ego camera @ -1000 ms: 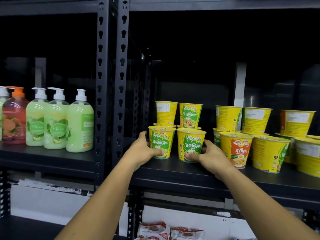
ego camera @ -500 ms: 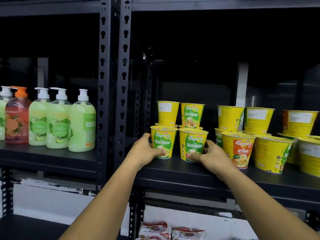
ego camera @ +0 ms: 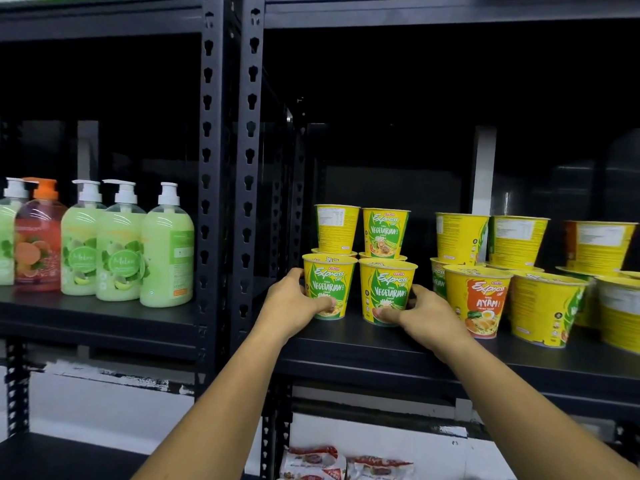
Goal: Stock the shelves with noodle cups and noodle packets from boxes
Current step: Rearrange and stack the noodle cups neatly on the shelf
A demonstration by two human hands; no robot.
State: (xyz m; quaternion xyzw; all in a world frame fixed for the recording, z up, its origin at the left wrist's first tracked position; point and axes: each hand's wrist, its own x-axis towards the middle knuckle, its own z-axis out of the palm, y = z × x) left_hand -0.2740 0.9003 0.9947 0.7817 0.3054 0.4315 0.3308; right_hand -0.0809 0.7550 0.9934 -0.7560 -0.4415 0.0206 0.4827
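Two yellow-and-green vegetarian noodle cups stand side by side at the front of the dark shelf [ego camera: 363, 344]. My left hand [ego camera: 292, 306] grips the left vegetarian cup [ego camera: 329, 282] low on its side. My right hand [ego camera: 427, 315] grips the right vegetarian cup [ego camera: 388, 287] the same way. Behind them, two more cups [ego camera: 384, 232] sit stacked on others. To the right stand an orange-labelled ayam cup [ego camera: 479, 299] and several yellow cups [ego camera: 547, 306]. Noodle packets [ego camera: 346, 464] lie on the shelf below.
Black perforated uprights [ego camera: 230, 188] split the rack into two bays. The left bay holds green soap pump bottles [ego camera: 119, 244] and an orange one [ego camera: 36, 244]. Another shelf board [ego camera: 415, 12] runs overhead.
Both hands have stayed on the two front cups, which barely shifted. The camera has drifted slightly.
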